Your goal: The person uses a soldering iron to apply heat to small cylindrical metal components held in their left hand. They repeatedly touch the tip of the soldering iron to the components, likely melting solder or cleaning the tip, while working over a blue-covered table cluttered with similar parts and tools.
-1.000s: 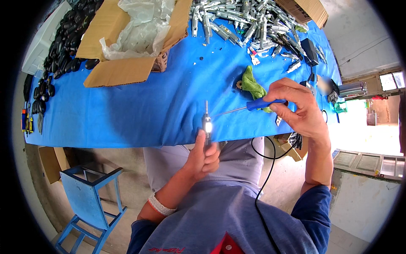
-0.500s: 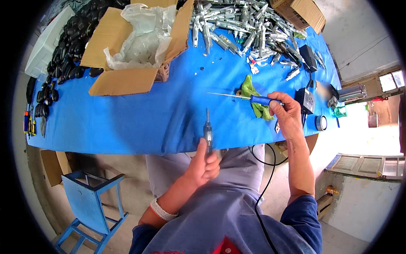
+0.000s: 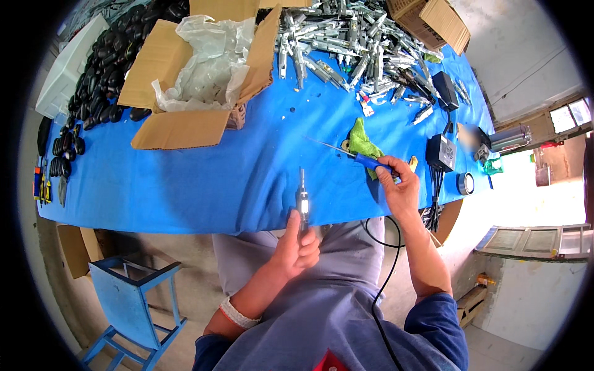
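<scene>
My right hand (image 3: pixel 401 185) grips the handle of a blue screwdriver (image 3: pixel 370 162); its long thin shaft points up and left over the table. A crumpled green cloth (image 3: pixel 364 141) lies on the table just beyond the handle. My left hand (image 3: pixel 297 247) is wrapped round a slim silver-and-grey metal part (image 3: pixel 302 204), held upright near the table's front edge. A thin rod sticks up from its top, and its lower end is hidden in my fingers. The screwdriver tip and this part are apart.
On the blue-covered table (image 3: pixel 185 191) stands an open cardboard box (image 3: pixel 179 131) with plastic lining. Behind lie a heap of silver metal parts (image 3: pixel 371 59) and many black rounded pieces (image 3: pixel 114 74). A black power box (image 3: pixel 442 153) with cables sits right. A blue chair (image 3: pixel 127 303) stands lower left.
My right hand has come down and slightly left with the screwdriver, whose shaft now slants more, tip up. The left hand and its metal part have stayed nearly in place.
</scene>
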The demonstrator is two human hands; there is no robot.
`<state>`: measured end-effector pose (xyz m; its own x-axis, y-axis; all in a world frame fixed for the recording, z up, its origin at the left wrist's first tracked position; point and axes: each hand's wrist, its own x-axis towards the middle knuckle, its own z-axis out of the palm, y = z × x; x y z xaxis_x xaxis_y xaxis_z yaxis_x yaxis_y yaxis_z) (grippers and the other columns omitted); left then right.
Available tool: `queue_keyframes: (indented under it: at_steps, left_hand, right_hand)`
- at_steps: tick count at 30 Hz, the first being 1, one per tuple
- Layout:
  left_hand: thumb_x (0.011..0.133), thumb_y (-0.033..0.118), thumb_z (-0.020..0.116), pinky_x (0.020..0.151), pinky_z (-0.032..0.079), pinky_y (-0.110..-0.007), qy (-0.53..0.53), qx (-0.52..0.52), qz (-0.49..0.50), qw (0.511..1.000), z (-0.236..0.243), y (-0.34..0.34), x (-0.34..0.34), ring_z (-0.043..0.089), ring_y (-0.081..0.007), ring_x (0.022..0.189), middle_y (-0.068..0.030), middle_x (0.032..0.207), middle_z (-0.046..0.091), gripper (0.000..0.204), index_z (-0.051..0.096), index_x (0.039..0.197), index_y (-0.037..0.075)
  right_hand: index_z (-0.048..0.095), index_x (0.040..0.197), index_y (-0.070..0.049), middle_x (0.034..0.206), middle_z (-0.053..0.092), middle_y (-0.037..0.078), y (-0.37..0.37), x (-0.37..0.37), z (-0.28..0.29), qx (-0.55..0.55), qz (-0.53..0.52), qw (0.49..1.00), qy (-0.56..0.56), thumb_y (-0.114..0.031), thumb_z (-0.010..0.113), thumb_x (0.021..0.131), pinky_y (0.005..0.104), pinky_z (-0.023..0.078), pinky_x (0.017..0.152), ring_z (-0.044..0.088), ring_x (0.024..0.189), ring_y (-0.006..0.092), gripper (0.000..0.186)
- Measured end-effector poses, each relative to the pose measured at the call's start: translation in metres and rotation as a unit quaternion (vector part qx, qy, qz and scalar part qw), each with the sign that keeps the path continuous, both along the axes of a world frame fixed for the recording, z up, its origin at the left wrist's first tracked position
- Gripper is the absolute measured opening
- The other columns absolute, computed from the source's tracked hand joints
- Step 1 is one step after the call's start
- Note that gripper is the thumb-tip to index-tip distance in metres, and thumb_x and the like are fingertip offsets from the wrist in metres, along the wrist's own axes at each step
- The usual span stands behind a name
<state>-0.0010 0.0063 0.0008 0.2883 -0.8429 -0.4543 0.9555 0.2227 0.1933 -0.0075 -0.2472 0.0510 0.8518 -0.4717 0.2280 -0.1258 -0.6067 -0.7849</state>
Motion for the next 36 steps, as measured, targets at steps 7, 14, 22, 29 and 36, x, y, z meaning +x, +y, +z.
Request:
queue_keyframes:
  at_steps: [7,14,22,29,36]
  left_hand:
    - [0.087,0.073,0.027,0.036,0.019,-0.026,-0.003,-0.008,0.002,1.000,-0.001,0.000,0.000,0.023,-0.0096,0.033,0.0052,0.046,0.029,0.063,0.036,0.059,0.017]
    - [0.086,0.073,0.027,0.037,0.019,-0.026,0.001,0.000,-0.003,1.000,0.000,0.001,0.000,0.022,-0.0098,0.032,0.0049,0.046,0.030,0.063,0.037,0.059,0.017]
    - [0.087,0.071,0.031,0.035,0.016,-0.026,0.014,-0.006,0.010,1.000,-0.002,0.001,-0.003,0.019,-0.0097,0.035,0.0037,0.047,0.027,0.061,0.037,0.062,0.016]
    - [0.086,0.073,0.030,0.035,0.016,-0.025,0.021,0.036,-0.001,0.999,0.002,0.000,-0.001,0.021,-0.0092,0.036,0.0037,0.048,0.028,0.063,0.037,0.061,0.016]
    - [0.086,0.073,0.030,0.033,0.015,-0.023,0.015,0.036,0.003,0.999,0.007,-0.001,-0.001,0.023,-0.0072,0.036,0.0049,0.048,0.028,0.063,0.038,0.061,0.016]
  right_hand:
    - [0.065,0.091,-0.004,0.094,0.065,0.008,0.016,0.008,0.013,-0.237,0.070,0.969,-0.012,-0.005,0.071,0.072,0.0352,0.047,0.073,0.056,0.082,0.0275,0.020]
    - [0.066,0.088,-0.005,0.090,0.063,0.010,0.047,0.060,0.023,-0.241,0.131,0.957,-0.094,-0.010,0.071,0.072,0.0376,0.047,0.071,0.057,0.082,0.0296,0.017]
    - [0.067,0.098,-0.005,0.091,0.063,0.012,0.071,0.096,-0.003,-0.207,0.237,0.947,-0.065,-0.015,0.070,0.077,0.0380,0.049,0.072,0.058,0.085,0.0305,0.024]
    - [0.068,0.092,-0.005,0.084,0.062,0.012,0.079,0.099,0.002,-0.226,0.253,0.940,-0.044,-0.016,0.069,0.077,0.0386,0.049,0.069,0.058,0.079,0.0310,0.019]
    - [0.065,0.081,-0.004,0.074,0.060,0.011,0.088,0.108,0.000,-0.226,0.253,0.939,-0.048,-0.010,0.067,0.075,0.0391,0.049,0.064,0.058,0.072,0.0312,0.008]
